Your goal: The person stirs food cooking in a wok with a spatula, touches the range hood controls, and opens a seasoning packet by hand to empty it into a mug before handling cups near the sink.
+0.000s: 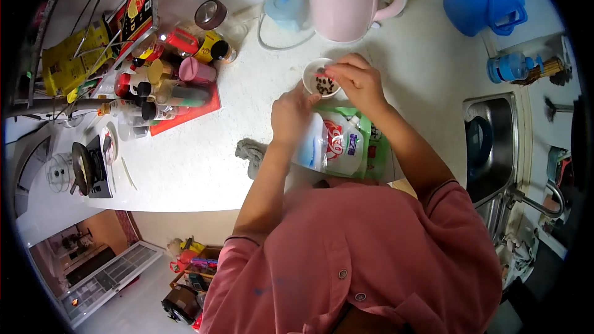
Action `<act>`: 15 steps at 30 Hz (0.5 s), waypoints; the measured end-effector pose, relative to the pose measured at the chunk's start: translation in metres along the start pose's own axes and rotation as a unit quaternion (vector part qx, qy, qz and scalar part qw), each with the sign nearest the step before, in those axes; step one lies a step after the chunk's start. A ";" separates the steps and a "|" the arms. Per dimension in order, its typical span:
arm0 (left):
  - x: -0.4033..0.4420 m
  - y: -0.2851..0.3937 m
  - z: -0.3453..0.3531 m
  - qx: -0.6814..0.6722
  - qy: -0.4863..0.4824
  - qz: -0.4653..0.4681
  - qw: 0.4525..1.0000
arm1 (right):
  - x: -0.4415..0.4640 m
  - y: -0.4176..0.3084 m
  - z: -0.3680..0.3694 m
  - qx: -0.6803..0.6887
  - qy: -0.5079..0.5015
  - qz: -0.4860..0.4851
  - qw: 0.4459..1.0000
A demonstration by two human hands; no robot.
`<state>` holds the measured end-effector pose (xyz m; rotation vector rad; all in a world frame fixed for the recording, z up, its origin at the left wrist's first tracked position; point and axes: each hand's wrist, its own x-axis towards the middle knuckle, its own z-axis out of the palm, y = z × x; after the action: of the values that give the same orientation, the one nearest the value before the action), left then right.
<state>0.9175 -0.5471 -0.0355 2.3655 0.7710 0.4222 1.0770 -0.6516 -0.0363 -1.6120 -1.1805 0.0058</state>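
Note:
A small white cup (312, 69) stands on the counter with several small dark pieces (324, 83) on its bottom; their kind is too small to tell. My left hand (291, 115) is closed on the cup's near left side, thumb at the rim. My right hand (357, 80) is at the cup's right rim, fingers pinched together over the opening; whatever they hold, if anything, is hidden. Just below my hands lies a white and green pouch with a spout (346, 148), partly behind my left wrist. A grey cloth (250, 153) lies crumpled beside my left forearm.
A pink electric kettle (343, 6) and its light blue companion piece (286, 9) stand behind the cup. Several bottles and jars (179, 94) crowd a red mat at left. A blue bucket (479, 0) is at the back right, and a metal sink (502, 130) borders the counter's right side.

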 end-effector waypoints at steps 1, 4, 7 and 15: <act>-0.002 0.000 0.000 -0.002 -0.005 -0.005 1.000 | 0.000 -0.010 -0.001 0.007 0.027 -0.010 1.000; -0.001 0.002 0.000 -0.002 -0.009 -0.011 1.000 | -0.006 0.014 0.003 -0.008 -0.033 0.020 0.999; -0.003 0.001 0.000 -0.005 -0.013 -0.022 1.000 | 0.001 -0.007 0.000 0.025 0.043 0.093 0.994; 0.000 0.013 -0.014 -0.072 0.115 0.062 0.989 | -0.001 -0.008 0.002 0.495 0.086 0.410 0.762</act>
<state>0.9162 -0.5489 -0.0169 2.2599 0.6723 0.7890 1.0704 -0.6516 -0.0313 -0.9752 -0.1133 0.8840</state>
